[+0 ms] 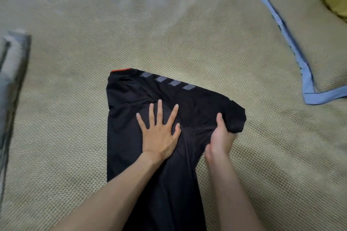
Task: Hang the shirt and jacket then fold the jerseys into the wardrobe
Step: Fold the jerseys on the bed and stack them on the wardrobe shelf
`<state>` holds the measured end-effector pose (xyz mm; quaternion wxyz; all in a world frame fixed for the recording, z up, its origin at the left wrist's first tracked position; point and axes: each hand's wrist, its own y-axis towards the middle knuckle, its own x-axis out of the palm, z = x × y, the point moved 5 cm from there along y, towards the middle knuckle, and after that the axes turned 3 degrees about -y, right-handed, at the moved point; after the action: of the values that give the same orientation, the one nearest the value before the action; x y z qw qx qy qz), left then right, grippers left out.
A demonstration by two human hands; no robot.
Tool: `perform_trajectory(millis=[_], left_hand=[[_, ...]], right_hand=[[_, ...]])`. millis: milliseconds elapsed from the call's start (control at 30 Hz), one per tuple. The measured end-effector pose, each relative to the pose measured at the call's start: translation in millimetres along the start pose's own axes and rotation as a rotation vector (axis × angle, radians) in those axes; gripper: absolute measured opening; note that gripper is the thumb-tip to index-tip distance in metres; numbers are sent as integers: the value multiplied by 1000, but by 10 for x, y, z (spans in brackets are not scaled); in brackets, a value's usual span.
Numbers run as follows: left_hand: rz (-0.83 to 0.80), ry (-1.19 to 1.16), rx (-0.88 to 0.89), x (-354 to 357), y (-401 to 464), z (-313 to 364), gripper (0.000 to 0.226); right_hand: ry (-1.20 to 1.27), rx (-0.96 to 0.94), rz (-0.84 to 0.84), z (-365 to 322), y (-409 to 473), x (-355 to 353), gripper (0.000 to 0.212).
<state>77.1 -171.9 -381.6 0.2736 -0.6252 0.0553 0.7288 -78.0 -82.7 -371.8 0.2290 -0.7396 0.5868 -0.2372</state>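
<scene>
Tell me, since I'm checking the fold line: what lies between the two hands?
In the head view, only bunched black jersey lies between the flat left hand and the right hand, which grips its edge.

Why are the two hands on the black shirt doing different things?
The left hand lies flat with its fingers spread, pressing the black jersey; the right hand curls and grips the cloth. The left sits mid-jersey, the right at its right edge. Both touch the same jersey.
</scene>
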Motion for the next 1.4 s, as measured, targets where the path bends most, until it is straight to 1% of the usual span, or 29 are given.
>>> perform_trajectory(millis=[33, 67, 100, 133, 167, 200, 233, 267, 300, 333, 367, 433, 467, 533, 567, 633, 667, 733, 767, 833, 867, 967, 1000, 1067, 1167, 1233, 1267, 1333, 1400], left_hand=[[-48, -22, 0, -52, 5, 7, 60], [-78, -60, 18, -113, 12, -8, 60], [-69, -120, 44, -235, -7, -22, 60], [-23, -195, 60, -376, -43, -81, 61], [76, -314, 32, -565, -87, -194, 59], [213, -425, -52, -744, -137, -398, 52], [339, -473, -154, -856, -188, -666, 44], [432, -468, -256, -929, -236, -924, 40], [466, -465, -344, -961, -270, -1174, 39], [457, -534, -434, -938, -264, -1408, 37], [423, -654, -521, -905, -237, -1565, 34], [328, -887, -612, -810, -70, -1697, 32], [289, -973, -603, -778, 52, -1694, 36], [219, -1126, -565, -764, 298, -1609, 38], [187, -1223, -560, -764, 390, -1545, 33], [165, -1393, -572, -775, 546, -1458, 21], [169, -1453, -595, -810, 606, -1447, 18], [211, -1513, -585, -996, 717, -1468, 18], [240, -1525, -543, -1154, 776, -1482, 18], [313, -1540, -436, -1547, 892, -1545, 19], [337, -1547, -381, -1779, 944, -1566, 18], [359, -1523, -283, -2402, 922, -1591, 25], [356, -1508, -256, -2531, 859, -1609, 28], [321, -1431, -160, -2687, 612, -1580, 31], [239, -1250, -41, -2630, 33, -1492, 33], [182, -1146, 6, -2428, -439, -1452, 25], [145, -1061, 73, -2291, -685, -1421, 17], [59, -778, 296, -1927, -1188, -1349, 13], [-136, -427, 527, -1413, -1702, -1271, 13]], right_hand=[[-174, -212, -17, -165, -155, 66, 41], [-354, -409, -122, -294, -358, 184, 25], [-551, -596, -296, -341, -551, 306, 24], [-785, -791, -530, -297, -724, 440, 34], [-1057, -945, -765, -177, -869, 533, 50], [-1319, -1013, -941, -34, -938, 542, 66], [-1503, -974, -1064, 76, -914, 500, 76], [-1566, -856, -1127, 75, -864, 465, 79], [-1493, -745, -1131, 1, -807, 446, 76], [-1354, -681, -1070, -127, -761, 448, 66], [-1209, -653, -938, -242, -650, 456, 52], [-1060, -526, -610, -385, -337, 536, 24], [-1017, -374, -557, -370, -194, 628, 19], [-900, -40, -632, -224, -52, 845, 19], [-857, 72, -680, -181, -63, 965, 19], [-843, 168, -741, -122, -48, 1154, 21], [-839, 169, -751, -113, -29, 1240, 21], [-802, 113, -737, -193, -19, 1443, 19], [-785, 61, -738, -282, -18, 1570, 15], [-773, -82, -769, -563, -69, 1888, 9], [-772, -159, -798, -744, -127, 2065, 10], [-732, -327, -908, -1261, -370, 2456, 25], [-752, -391, -928, -1388, -450, 2488, 31], [-831, -528, -960, -1538, -584, 2393, 31], [-953, -693, -1025, -1563, -820, 1969, 30], [-1005, -749, -1114, -1451, -949, 1508, 20], [-1041, -817, -1150, -1379, -1020, 1227, 17], [-1155, -994, -1216, -1175, -1154, 630, 24], [-1359, -1138, -1369, -863, -1242, 27, 23]])
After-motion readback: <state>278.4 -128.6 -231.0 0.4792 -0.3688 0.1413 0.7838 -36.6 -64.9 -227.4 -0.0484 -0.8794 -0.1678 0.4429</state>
